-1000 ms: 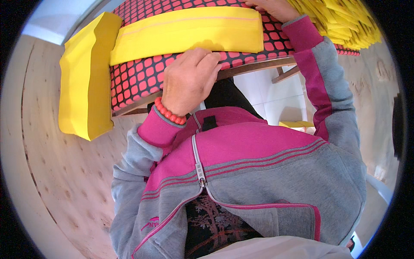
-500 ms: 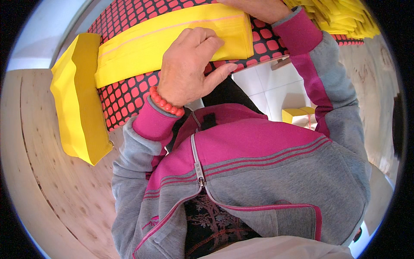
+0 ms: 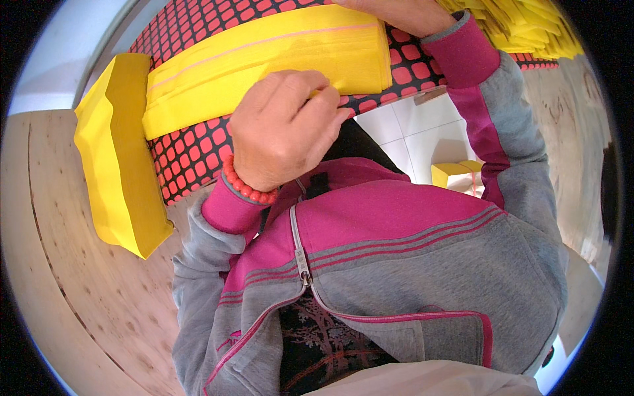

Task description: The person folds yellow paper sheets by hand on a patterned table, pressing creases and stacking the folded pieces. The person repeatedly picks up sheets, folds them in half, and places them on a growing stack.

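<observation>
A long stack of thin yellow sheets (image 3: pixel 264 49) with a pink line along it lies on a red-and-black patterned cloth (image 3: pixel 188 148). My left hand (image 3: pixel 284 125), with a red bead bracelet at the wrist, is at the stack's near edge. Its fingers are curled in, and a bit of yellow shows between them. Over the far right end of the stack is my right hand (image 3: pixel 406 14). The picture's upper rim cuts it off, so its fingertips are hidden. A second yellow block (image 3: pixel 122 158) of sheets hangs over the cloth's left end.
A loose heap of yellow strips (image 3: pixel 518 26) lies at the far right. Wooden boards (image 3: pixel 86 284) run along the left side, with more wood (image 3: pixel 568 119) on the right. Below, on white floor tiles (image 3: pixel 413 132), sits a small yellow bundle (image 3: pixel 456 175) tied with string.
My left hand has come off the stack's top, back toward me to its near edge, and its fingers have curled in. The right hand has barely moved.
</observation>
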Available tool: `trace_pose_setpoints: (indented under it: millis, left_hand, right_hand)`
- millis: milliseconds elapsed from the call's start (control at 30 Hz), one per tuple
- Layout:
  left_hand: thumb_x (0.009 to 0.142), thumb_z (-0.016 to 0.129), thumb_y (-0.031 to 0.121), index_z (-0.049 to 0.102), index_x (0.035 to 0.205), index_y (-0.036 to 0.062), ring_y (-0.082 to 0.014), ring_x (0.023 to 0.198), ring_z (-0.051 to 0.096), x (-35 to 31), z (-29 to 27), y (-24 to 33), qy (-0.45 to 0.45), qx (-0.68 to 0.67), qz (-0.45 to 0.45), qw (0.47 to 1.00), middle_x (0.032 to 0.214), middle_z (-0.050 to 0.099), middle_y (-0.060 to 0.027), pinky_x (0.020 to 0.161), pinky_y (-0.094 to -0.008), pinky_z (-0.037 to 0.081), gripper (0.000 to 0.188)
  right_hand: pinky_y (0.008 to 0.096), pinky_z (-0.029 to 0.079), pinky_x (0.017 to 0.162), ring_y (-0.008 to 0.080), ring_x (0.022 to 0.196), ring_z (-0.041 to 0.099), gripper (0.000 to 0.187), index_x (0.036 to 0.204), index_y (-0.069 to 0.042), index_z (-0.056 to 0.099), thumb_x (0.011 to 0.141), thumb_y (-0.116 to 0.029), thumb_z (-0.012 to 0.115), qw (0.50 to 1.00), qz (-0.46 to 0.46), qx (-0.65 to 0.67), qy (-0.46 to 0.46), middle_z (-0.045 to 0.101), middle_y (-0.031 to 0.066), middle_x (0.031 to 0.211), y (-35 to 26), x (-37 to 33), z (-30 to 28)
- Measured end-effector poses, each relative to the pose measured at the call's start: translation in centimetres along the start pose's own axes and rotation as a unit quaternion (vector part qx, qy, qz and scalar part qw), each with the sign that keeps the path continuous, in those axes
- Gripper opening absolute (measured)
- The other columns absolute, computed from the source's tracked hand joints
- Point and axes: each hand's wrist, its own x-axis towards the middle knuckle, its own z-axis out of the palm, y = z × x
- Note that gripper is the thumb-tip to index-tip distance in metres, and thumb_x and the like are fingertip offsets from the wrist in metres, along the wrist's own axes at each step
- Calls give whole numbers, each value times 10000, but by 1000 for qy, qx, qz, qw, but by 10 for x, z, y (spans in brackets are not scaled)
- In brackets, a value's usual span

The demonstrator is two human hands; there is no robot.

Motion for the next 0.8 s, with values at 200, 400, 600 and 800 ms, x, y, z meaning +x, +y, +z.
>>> trace_pose_setpoints:
  millis: [200, 400, 600, 800]
  left_hand:
    - [761, 834, 189, 698, 973, 28, -310, 885, 661, -1, 6, 4, -62, -1, -44, 997, 1000, 678, -114, 751, -382, 541, 299]
    - [770, 824, 208, 689, 1012, 18, -330, 943, 659, -1, 2, 3, -94, -22, -63, 993, 1048, 676, -130, 802, -397, 544, 336]
    - [782, 814, 218, 678, 1081, 17, -355, 1035, 656, 1, 9, -1, -98, -52, -47, 993, 1151, 668, -155, 882, -415, 543, 385]
    - [804, 804, 263, 666, 1126, 26, -365, 1104, 646, -3, 10, -3, -82, -73, -28, 994, 1255, 653, -159, 944, -444, 533, 424]
  right_hand:
    - [331, 581, 810, 206, 910, 706, 398, 1117, 83, 628, 905, -221, 773, 999, 20, 45, -16, 715, 166, 1004, -1, -1, 0]
    - [321, 587, 810, 206, 916, 718, 374, 1119, 88, 619, 898, -178, 760, 999, 8, 38, -26, 717, 168, 1011, -1, -2, -2]
    - [332, 583, 826, 207, 919, 716, 345, 1136, 77, 618, 889, -131, 739, 999, 10, 18, -28, 719, 164, 1025, -2, -2, -2]
    - [338, 566, 859, 209, 942, 698, 318, 1147, 55, 624, 884, -95, 722, 999, 29, 29, -20, 719, 147, 1039, 7, -6, -2]
